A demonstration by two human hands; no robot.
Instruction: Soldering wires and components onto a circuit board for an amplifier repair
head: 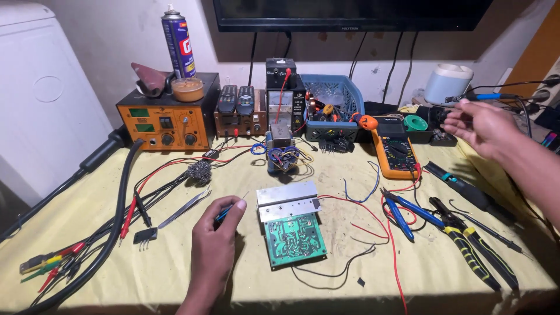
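My left hand (214, 233) pinches a slim blue tool (224, 214) beside the green circuit board (293, 238); stiff, light, fragile, best gripped by its edges; my right hand (481, 127) pinches a soldering iron (484, 97).

The left hand (214, 236) rests low at centre, fingers curled closed with the thumb on top, forearm running down out of view; the right hand (481, 125) is raised, fingers pinched, forearm reaching in from the right

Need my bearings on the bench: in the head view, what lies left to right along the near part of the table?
Bundle of clip leads → tweezers → left hand holding a blue-tipped tool → green circuit board → blue-handled cutters → yellow-and-black pliers.
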